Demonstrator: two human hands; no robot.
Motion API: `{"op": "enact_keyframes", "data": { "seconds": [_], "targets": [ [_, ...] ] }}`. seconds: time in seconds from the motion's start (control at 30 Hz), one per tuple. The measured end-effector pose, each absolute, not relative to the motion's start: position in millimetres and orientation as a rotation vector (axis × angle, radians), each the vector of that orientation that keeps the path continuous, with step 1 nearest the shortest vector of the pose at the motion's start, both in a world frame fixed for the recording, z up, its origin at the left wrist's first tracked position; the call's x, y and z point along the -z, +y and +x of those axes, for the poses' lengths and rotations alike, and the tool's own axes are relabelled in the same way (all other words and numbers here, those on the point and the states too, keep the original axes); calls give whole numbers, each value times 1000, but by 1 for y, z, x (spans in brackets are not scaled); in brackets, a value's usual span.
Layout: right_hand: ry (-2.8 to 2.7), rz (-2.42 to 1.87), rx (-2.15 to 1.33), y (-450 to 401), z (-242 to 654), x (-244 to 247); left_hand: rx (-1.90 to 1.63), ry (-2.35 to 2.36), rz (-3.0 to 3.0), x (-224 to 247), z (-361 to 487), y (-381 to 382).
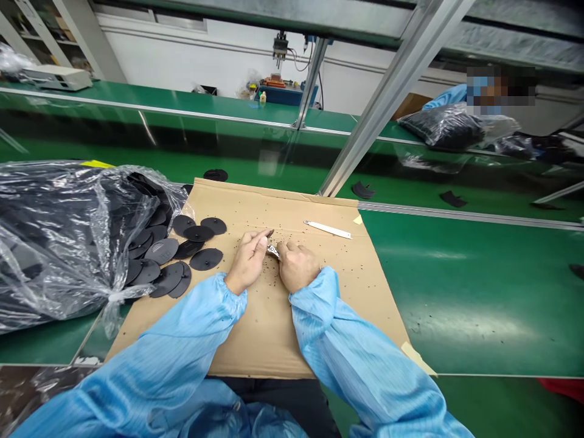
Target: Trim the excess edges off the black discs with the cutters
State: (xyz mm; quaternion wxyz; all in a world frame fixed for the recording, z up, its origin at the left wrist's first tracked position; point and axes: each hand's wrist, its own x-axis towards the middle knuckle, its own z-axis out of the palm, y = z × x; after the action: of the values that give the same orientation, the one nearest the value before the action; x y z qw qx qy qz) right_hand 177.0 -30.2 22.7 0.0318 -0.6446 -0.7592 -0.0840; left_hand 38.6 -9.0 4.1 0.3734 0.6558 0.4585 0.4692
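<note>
My left hand (pixel 249 258) is closed with thumb and fingers pinching a small dark piece (pixel 271 233); most of it is hidden, so I cannot tell its full shape. Close beside it, my right hand (pixel 297 263) is wrapped round a shiny silver metal hand tool (pixel 273 250), whose visible end points at the left hand's fingertips. The fingers cover the rest of the tool. Under both hands lies a brown cardboard sheet (pixel 255 340), sprinkled with tiny black scraps. Several flat black discs (pixel 206 259) lie to the left of my left hand, some overlapping.
A large clear plastic bag (pixel 55 243) of black parts spills discs at the left. A white craft-knife-like tool (pixel 328 229) lies on the cardboard. A metal post (pixel 392 91) rises beyond. Loose black pieces (pixel 364 190) rest on the green surface behind. Another person's blue sleeve (pixel 449 96) shows far right.
</note>
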Motion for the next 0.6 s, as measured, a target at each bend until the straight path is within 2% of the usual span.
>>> {"op": "enact_keyframes", "data": {
  "seconds": [0.2, 0.4, 0.6],
  "targets": [
    [-2258, -1993, -20, -30, 176, -23, -1286, 1118, 1459, -1, 41, -7],
    [-1788, -1663, -287, -20, 190, -6, -1350, 903, 665, -1, 43, 0],
    [-1574, -1395, -485, -18, 193, -4, -1296, 739, 414, -17, 40, 1]
  ]
}}
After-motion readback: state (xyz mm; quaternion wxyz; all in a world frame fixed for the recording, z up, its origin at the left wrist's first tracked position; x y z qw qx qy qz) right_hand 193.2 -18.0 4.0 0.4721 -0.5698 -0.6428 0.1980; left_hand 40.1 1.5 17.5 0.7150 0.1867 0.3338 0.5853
